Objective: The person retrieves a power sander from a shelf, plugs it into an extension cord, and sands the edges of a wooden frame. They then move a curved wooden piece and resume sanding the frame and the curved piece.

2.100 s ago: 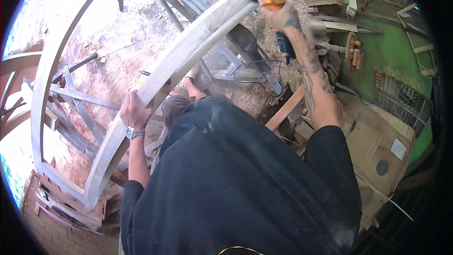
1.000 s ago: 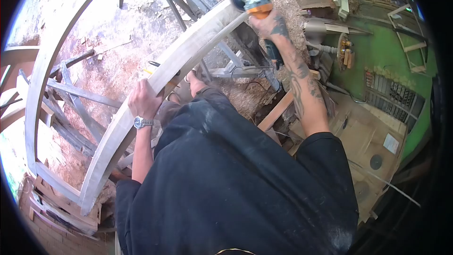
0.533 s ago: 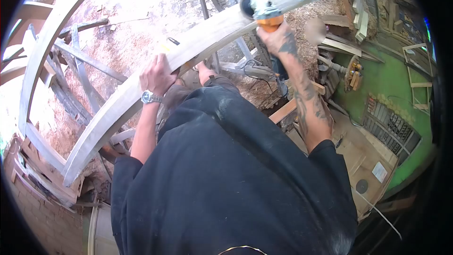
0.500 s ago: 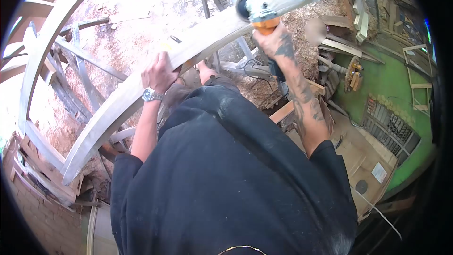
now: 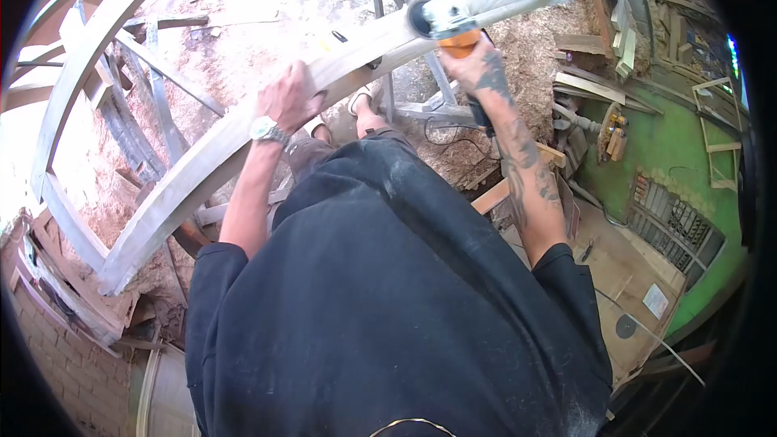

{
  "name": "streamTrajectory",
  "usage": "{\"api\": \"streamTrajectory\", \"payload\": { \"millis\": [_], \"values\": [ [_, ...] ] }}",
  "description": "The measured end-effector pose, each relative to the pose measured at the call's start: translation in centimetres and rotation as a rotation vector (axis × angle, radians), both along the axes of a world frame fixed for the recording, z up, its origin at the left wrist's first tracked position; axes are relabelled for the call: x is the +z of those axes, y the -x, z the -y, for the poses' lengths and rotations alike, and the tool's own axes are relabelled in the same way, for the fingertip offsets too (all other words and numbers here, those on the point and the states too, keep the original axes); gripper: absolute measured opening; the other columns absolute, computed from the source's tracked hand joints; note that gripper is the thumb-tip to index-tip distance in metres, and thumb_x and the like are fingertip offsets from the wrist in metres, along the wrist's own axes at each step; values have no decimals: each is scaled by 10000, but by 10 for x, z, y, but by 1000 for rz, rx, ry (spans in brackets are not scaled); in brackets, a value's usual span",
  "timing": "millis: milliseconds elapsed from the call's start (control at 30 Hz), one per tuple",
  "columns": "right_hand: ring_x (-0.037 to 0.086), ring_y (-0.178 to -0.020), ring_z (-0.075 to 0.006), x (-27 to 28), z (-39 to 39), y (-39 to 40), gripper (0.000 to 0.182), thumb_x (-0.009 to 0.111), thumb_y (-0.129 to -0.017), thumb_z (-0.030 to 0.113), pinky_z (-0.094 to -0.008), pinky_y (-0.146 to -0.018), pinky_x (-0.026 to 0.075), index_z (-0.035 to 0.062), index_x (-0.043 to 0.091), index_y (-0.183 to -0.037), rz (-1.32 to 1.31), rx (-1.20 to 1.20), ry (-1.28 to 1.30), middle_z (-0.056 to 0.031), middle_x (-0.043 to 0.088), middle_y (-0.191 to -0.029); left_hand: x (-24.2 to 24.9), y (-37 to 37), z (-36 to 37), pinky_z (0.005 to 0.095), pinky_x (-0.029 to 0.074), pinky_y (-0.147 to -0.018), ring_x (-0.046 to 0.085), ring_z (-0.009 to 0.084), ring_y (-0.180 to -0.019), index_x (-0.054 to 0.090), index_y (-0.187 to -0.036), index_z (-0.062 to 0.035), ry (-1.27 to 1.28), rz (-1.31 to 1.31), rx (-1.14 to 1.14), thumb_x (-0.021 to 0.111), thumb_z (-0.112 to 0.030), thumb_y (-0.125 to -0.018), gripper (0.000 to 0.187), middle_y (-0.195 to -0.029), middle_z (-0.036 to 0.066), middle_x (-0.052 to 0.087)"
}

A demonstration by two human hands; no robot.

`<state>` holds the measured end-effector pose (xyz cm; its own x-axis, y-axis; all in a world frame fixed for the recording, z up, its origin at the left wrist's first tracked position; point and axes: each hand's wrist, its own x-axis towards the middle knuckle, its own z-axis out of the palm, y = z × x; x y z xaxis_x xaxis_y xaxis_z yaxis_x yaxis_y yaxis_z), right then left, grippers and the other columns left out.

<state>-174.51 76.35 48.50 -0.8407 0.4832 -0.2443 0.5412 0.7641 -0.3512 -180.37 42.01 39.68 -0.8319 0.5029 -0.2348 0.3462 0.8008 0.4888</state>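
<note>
A long, pale curved wooden beam (image 5: pixel 194 158) runs diagonally from lower left to upper right in front of me. My left hand (image 5: pixel 285 101), with a watch (image 5: pixel 268 129) at the wrist, grips the beam near its middle, thumb along the near edge and fingers over the top. Farther right, my right hand (image 5: pixel 473 65) is wrapped round an angle grinder (image 5: pixel 459 42) with an orange body. Its round dark disc (image 5: pixel 419 18) is at the beam's upper surface; whether it touches is hard to tell. The grinder's rear part is partly hidden by my forearm.
Another curved timber (image 5: pixel 89 48) arches at the left over wooden supports (image 5: pixel 129 129). Wood shavings (image 5: pixel 510 40) cover the ground. A cord (image 5: pixel 441 133) hangs by my feet. Scrap boards (image 5: pixel 587 85) and a wooden panel (image 5: pixel 627 275) lie to the right.
My left hand has lifted its wrist a little and its thumb now shows apart from the fingers. The grinder stays at much the same part of the beam. The view has shifted slightly.
</note>
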Motion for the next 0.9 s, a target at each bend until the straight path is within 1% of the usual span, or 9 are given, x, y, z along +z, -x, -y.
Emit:
{"api": "streamTrajectory", "payload": {
  "millis": [133, 233, 333, 433, 533, 633, 733, 800, 900],
  "values": [
    [738, -1015, -411, 0, -7, -3, 635, 816, -768, 423, -444, -920, 600, -29, 659, -1185, 16, -54, -8, -278, 737, -1070, -1, -11, 71, 499, 557, -716, 699, 401, -832, 558, -1017, -19, 71, -17, 13, 799, -419, -794, 518, -926, 202, 688],
    [739, -1009, -404, 0, 26, -5, 668, 819, -773, 410, -448, -907, 604, -24, 628, -1243, -42, -28, 20, -268, 742, -1057, -26, -21, 94, 502, 548, -699, 688, 408, -814, 560, -1022, -26, -16, -211, 22, 801, -439, -794, 530, -906, 201, 683],
    [757, -965, -373, 2, 83, -8, 564, 806, -776, 373, -438, -856, 612, 3, 655, -1173, 8, 23, 18, -242, 753, -1013, -23, -23, 91, 489, 570, -715, 704, 393, -835, 573, -1046, -48, 45, -166, 63, 810, -338, -739, 484, -947, 180, 697],
    [760, -938, -385, 1, 120, -14, 551, 802, -772, 358, -450, -818, 621, -20, 650, -1143, 29, 146, 29, -264, 748, -978, -28, -23, 94, 488, 572, -708, 703, 396, -839, 578, -1052, -62, 13, -179, 68, 812, -307, -720, 474, -951, 187, 698],
    [756, -940, -395, 15, 118, -5, 534, 789, -784, 353, -451, -824, 619, -28, 654, -1132, 80, 147, 19, -270, 744, -976, -28, -23, 94, 483, 579, -690, 708, 395, -835, 581, -1063, -65, 23, -172, 75, 808, -292, -713, 475, -959, 187, 702],
    [750, -988, -385, -7, 73, -5, 555, 796, -788, 387, -437, -863, 611, -14, 667, -1150, -6, 14, -12, -258, 750, -1015, -28, -23, 95, 484, 583, -667, 714, 398, -810, 585, -1074, -68, 29, -163, 76, 809, -291, -711, 481, -958, 182, 707],
    [749, -1008, -377, -3, 72, -4, 605, 812, -781, 411, -432, -884, 607, -29, 661, -1168, -37, -31, -22, -246, 754, -1046, -27, -22, 95, 498, 553, -682, 696, 405, -800, 579, -1015, -55, 6, -150, 94, 815, -478, -761, 548, -894, 195, 694],
    [748, -1008, -384, -7, 84, -7, 612, 813, -780, 415, -433, -886, 607, -37, 659, -1163, -78, -30, 19, -253, 752, -1041, -28, -23, 95, 499, 552, -676, 696, 404, -789, 578, -1014, -55, -5, -163, 90, 815, -461, -760, 535, -886, 191, 695],
    [751, -936, -414, 1, 129, -12, 605, 798, -779, 395, -448, -838, 617, -49, 641, -1160, 9, 62, 30, -269, 744, -960, -32, -22, 96, 499, 554, -675, 697, 402, -788, 578, -1014, -56, 7, -160, 76, 815, -438, -758, 518, -875, 190, 695]
  ]
}}
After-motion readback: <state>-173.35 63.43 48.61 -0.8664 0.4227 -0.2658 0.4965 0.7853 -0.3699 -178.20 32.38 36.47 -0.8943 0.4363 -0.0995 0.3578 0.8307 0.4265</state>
